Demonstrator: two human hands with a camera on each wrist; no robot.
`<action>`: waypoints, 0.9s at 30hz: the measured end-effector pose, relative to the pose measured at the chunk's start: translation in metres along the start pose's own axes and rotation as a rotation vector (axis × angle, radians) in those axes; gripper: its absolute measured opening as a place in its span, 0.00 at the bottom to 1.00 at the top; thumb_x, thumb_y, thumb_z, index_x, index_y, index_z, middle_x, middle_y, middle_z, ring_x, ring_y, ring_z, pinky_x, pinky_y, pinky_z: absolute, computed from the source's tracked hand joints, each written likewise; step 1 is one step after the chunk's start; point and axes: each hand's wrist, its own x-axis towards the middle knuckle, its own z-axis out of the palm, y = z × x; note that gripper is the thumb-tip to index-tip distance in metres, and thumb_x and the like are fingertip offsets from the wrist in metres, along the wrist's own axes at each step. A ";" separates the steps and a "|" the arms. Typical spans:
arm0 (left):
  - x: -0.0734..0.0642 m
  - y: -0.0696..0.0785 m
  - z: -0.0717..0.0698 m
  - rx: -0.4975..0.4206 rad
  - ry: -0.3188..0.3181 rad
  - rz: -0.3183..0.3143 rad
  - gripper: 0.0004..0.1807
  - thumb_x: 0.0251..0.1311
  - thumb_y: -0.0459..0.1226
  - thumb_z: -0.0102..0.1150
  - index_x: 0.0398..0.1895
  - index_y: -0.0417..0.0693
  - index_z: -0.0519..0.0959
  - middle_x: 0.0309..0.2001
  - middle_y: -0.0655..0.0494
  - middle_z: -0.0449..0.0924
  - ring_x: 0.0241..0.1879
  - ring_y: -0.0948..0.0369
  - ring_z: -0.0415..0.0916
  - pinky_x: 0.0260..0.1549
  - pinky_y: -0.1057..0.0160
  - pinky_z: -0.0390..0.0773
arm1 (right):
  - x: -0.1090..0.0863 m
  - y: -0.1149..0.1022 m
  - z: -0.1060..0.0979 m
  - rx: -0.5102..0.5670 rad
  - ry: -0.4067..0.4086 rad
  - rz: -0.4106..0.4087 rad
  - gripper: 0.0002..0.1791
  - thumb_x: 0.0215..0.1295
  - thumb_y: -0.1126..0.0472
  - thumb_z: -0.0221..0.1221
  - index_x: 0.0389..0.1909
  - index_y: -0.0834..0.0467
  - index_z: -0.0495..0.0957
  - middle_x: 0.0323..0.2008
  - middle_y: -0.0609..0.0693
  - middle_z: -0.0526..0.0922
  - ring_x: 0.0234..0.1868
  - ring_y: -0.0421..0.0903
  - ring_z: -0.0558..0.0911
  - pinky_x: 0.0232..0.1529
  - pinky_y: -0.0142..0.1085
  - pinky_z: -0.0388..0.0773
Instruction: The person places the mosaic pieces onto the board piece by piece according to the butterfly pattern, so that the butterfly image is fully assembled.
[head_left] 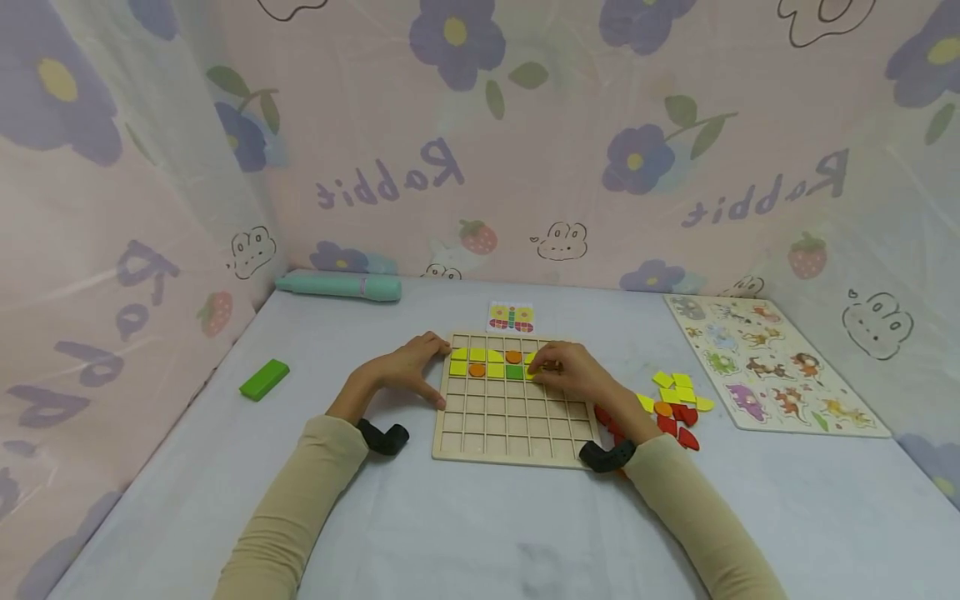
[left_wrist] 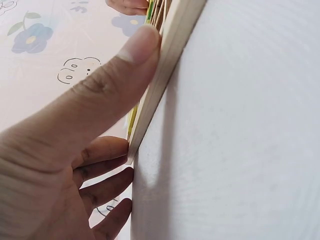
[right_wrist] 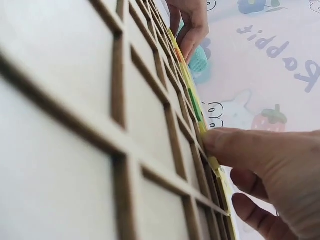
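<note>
A wooden grid board point(head_left: 487, 425) lies flat on the table, its top rows partly filled with yellow tiles point(head_left: 477, 355), orange round tiles point(head_left: 513, 357) and a green square tile point(head_left: 514, 372). My left hand point(head_left: 408, 367) rests against the board's left edge, thumb and fingers spread, as the left wrist view point(left_wrist: 100, 100) also shows along the wooden side. With thumb and fingertips, my right hand point(head_left: 573, 371) pinches a yellow tile point(head_left: 530, 373) at the second row, right of the green one. In the right wrist view the thumb covers part of that tile.
Behind the board lies a butterfly pattern card point(head_left: 512, 317). Loose yellow tiles point(head_left: 667, 395) and red tiles point(head_left: 666, 425) lie on the right, near an animal puzzle board point(head_left: 772, 367). A green block point(head_left: 264, 380) and a teal tube point(head_left: 341, 286) are on the left.
</note>
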 end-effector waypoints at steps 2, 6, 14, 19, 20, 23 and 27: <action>0.000 0.000 0.000 0.002 0.001 0.004 0.50 0.37 0.51 0.75 0.63 0.39 0.63 0.62 0.48 0.61 0.65 0.51 0.55 0.66 0.51 0.55 | 0.000 0.000 0.000 0.005 0.009 -0.013 0.04 0.55 0.65 0.65 0.32 0.56 0.84 0.35 0.47 0.83 0.36 0.44 0.78 0.35 0.37 0.76; 0.001 0.000 0.001 -0.009 0.001 0.007 0.50 0.37 0.50 0.75 0.63 0.39 0.63 0.62 0.48 0.61 0.65 0.51 0.55 0.66 0.51 0.55 | -0.001 0.001 -0.002 -0.021 0.012 -0.039 0.03 0.55 0.65 0.65 0.31 0.56 0.85 0.37 0.48 0.82 0.40 0.46 0.78 0.40 0.41 0.75; 0.001 0.001 0.001 -0.014 0.010 0.020 0.49 0.37 0.50 0.75 0.63 0.39 0.63 0.62 0.48 0.61 0.65 0.51 0.56 0.66 0.52 0.55 | -0.020 0.000 -0.030 0.008 -0.011 0.006 0.06 0.59 0.66 0.62 0.37 0.57 0.83 0.39 0.48 0.79 0.36 0.43 0.75 0.34 0.35 0.76; 0.001 0.001 0.001 -0.005 0.008 0.011 0.49 0.38 0.50 0.75 0.63 0.39 0.63 0.62 0.48 0.61 0.65 0.51 0.55 0.66 0.52 0.55 | -0.045 0.005 -0.055 -0.050 -0.006 0.047 0.09 0.58 0.67 0.62 0.40 0.57 0.81 0.37 0.46 0.81 0.32 0.40 0.74 0.34 0.34 0.76; 0.001 0.001 0.001 -0.007 0.007 0.008 0.50 0.38 0.50 0.75 0.63 0.39 0.63 0.62 0.48 0.61 0.65 0.51 0.55 0.66 0.52 0.55 | -0.051 0.007 -0.059 -0.060 -0.001 0.058 0.09 0.57 0.67 0.63 0.40 0.57 0.81 0.36 0.47 0.81 0.32 0.40 0.74 0.33 0.34 0.76; 0.000 0.001 0.000 -0.013 0.004 0.006 0.50 0.38 0.50 0.75 0.63 0.38 0.63 0.62 0.48 0.61 0.65 0.50 0.55 0.66 0.51 0.55 | -0.069 0.013 -0.071 -0.080 0.003 0.115 0.10 0.57 0.67 0.63 0.40 0.56 0.81 0.36 0.47 0.82 0.32 0.39 0.73 0.34 0.32 0.76; 0.000 -0.001 0.000 -0.007 0.002 0.005 0.50 0.38 0.51 0.75 0.63 0.39 0.63 0.62 0.48 0.61 0.65 0.50 0.55 0.66 0.51 0.55 | -0.088 0.020 -0.079 -0.073 -0.007 0.200 0.10 0.56 0.65 0.64 0.40 0.56 0.81 0.35 0.47 0.81 0.32 0.40 0.73 0.35 0.30 0.76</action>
